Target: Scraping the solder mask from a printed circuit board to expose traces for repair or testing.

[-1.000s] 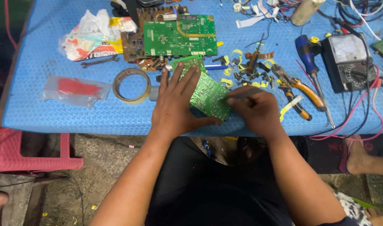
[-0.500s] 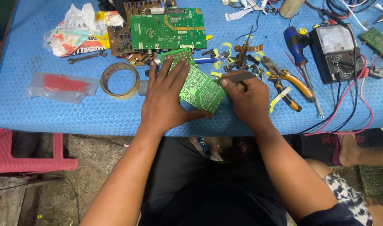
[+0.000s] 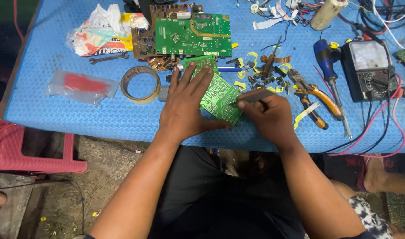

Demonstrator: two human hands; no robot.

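Observation:
A small green circuit board [image 3: 221, 101] lies solder side up on the blue table [image 3: 78, 119] near its front edge. My left hand [image 3: 188, 106] presses flat on the board's left part, fingers spread. My right hand [image 3: 270, 116] grips a thin dark flat tool [image 3: 255, 94], whose end rests at the board's right edge. A second small green board [image 3: 202, 63] sits just beyond my left fingertips.
A large green circuit board [image 3: 192, 34] lies at the back. A tape roll [image 3: 140, 84], red item in a clear bag [image 3: 82, 85], wrench [image 3: 108, 57] and crumpled bag [image 3: 99, 31] sit left. Orange-handled pliers [image 3: 317, 98], blue screwdriver [image 3: 327, 66], multimeter [image 3: 370, 71] and wires lie right. A pink stool [image 3: 25, 155] stands below left.
The view has shifted a little. My hands stay on the small board; the right hand with its tool has moved slightly along the board's right edge.

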